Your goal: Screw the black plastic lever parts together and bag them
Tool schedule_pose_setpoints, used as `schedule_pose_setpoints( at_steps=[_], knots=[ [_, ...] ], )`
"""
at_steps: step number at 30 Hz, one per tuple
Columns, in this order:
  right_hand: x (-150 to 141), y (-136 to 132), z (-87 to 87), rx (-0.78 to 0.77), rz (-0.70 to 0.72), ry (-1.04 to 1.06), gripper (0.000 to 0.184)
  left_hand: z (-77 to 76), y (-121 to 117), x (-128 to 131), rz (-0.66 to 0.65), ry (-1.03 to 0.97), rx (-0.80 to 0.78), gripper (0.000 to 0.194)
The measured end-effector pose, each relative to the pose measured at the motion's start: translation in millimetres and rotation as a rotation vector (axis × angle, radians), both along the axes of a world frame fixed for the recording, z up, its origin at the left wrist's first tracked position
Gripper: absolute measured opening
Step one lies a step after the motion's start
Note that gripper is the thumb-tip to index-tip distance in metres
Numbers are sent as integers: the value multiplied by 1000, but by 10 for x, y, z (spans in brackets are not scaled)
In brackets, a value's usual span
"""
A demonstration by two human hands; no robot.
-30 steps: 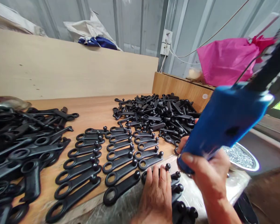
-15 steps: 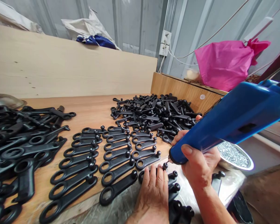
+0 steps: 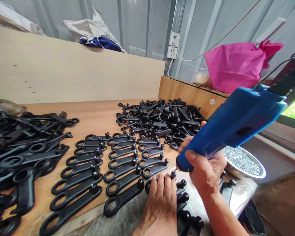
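Observation:
My right hand [image 3: 205,170] is wrapped round the front end of a blue power screwdriver [image 3: 232,123], which slants down to the left. Its tip touches the knob of a black plastic lever arm [image 3: 172,175] near the bench's front edge. My left hand [image 3: 161,203] lies flat with its fingers stretched out on that arm, pressing it down. More black arms [image 3: 184,196] lie just right of the left hand. Neat rows of the same arms [image 3: 113,164] are laid out to the left of my hands.
A loose heap of black arms [image 3: 159,119] lies at the back of the wooden bench [image 3: 98,114], another pile [image 3: 17,150] at far left. A metal bowl of small screws [image 3: 244,162] sits right of my hand. A pink bag [image 3: 232,67] rests on a raised box.
The blue screwdriver swung down from a raised, blurred position and its tip came onto the arm's knob. My left hand stayed flat on the same arm.

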State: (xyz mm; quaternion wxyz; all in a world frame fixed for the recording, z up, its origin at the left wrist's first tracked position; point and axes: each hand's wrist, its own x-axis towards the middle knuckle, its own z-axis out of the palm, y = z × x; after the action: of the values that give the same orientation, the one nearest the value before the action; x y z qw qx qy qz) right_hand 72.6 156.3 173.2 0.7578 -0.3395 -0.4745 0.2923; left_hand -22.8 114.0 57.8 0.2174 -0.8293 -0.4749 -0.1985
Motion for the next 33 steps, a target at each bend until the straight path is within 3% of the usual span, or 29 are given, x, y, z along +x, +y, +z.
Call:
schedule_pose_setpoints(
  at_steps=[9,18,21,27,33],
  knots=[
    [-31,-11,23,-17,-74,-154,24,-52,-3,36,9,29,-83,38],
    [-15,-1,-75,-91,5,-240,32,-475,132,64,-92,-28,-236,46],
    [6,-33,-43,-11,50,-212,35,-418,116,51,-100,-13,-268,45],
    [179,-206,173,123,33,3,48,-79,-26,-37,-56,-28,-326,50],
    [284,-321,146,-77,241,59,63,52,-79,-143,-131,-16,-305,67]
  ],
)
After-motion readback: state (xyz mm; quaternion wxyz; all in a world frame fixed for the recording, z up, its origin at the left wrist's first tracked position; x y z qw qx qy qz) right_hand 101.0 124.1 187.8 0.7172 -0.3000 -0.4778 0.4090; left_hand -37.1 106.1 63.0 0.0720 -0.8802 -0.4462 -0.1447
